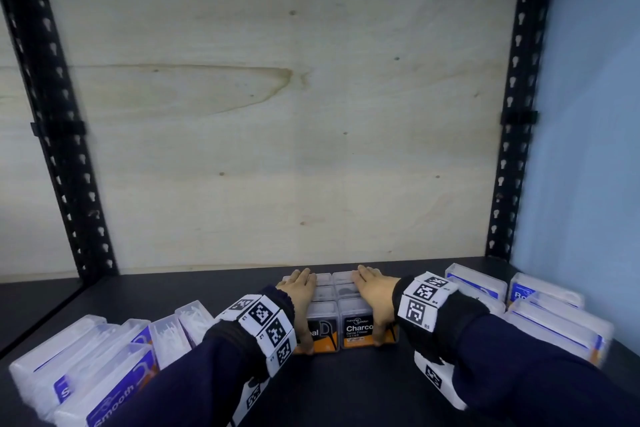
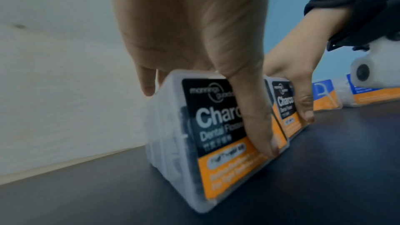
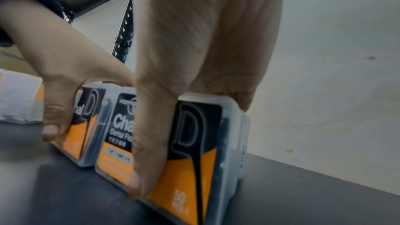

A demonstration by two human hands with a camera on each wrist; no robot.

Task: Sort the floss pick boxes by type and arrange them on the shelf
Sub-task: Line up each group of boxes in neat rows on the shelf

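Two rows of clear charcoal floss pick boxes with black and orange labels stand side by side in the middle of the dark shelf (image 1: 346, 388). My left hand (image 1: 304, 308) grips the left row (image 1: 323, 331), fingers over the back and thumb on the front label (image 2: 216, 126). My right hand (image 1: 374, 305) grips the right row (image 1: 358, 326) the same way. The right wrist view has its thumb pressed on the front box (image 3: 194, 134). Both rows rest on the shelf and touch each other. The boxes behind the front ones are mostly hidden under my hands.
A loose group of white floss pick boxes with blue "Smooth" labels (image 1: 104, 374) lies at the left. Similar boxes with blue and orange labels (image 1: 554, 319) stand at the right. A plywood back panel (image 1: 277, 114) closes the shelf behind, between black slotted uprights (image 1: 512, 114).
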